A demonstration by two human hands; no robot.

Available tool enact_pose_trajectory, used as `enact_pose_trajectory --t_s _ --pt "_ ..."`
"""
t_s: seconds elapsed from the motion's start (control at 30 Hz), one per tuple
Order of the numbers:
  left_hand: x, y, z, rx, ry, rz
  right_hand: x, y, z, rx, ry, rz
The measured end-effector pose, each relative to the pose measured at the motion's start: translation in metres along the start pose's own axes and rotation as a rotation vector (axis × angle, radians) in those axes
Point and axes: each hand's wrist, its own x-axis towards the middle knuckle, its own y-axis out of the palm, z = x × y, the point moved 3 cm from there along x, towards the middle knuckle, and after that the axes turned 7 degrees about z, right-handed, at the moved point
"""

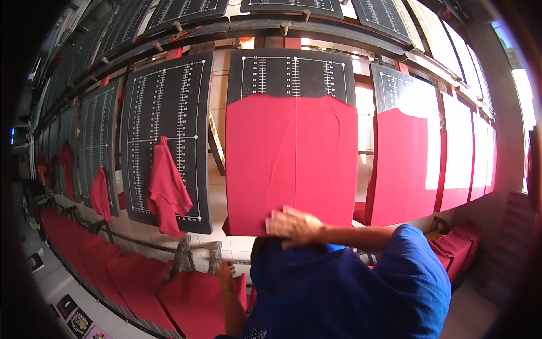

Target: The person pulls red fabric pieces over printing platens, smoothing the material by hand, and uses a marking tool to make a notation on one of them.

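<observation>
A red fabric panel (291, 164) lies over a black board with white ruled scales (293, 70), leaving the board's far end bare. Its far edge dips like a neckline, and light creases run down its middle. My right hand (296, 225) rests flat on the panel's near edge, fingers stretched out and slightly blurred. Held low to the left, off the board, my left hand (227, 272) appears open with nothing visible in it. On the neighbouring board to the left (141, 113) lies a bunched red cloth piece (166, 189).
To the right, another board carries a red panel (403, 169) in bright sunlight. More boards stretch away on both sides, and a dark rail (248, 25) runs behind them. Red-covered boards (195, 299) stand at the lower left beside a metal frame (183, 254).
</observation>
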Motion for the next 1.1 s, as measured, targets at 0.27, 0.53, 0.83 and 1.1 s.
enact_pose_trajectory --t_s 0.27,0.53,0.83,1.1 --pt "-0.072 0.071 -0.013 0.254 -0.199 0.254 0.102 -0.124 -0.224 -0.175 0.722 -0.541" --pt "-0.094 0.109 -0.1 0.618 0.465 -0.088 0.137 0.001 0.03 0.154 -0.151 0.034" --pt "-0.129 0.264 -0.26 1.354 1.136 0.01 -0.004 -0.14 -0.244 -0.119 0.955 -0.597" --pt "-0.008 0.395 -0.47 1.28 1.429 -0.265 -0.093 -0.004 0.017 0.096 0.51 0.021"
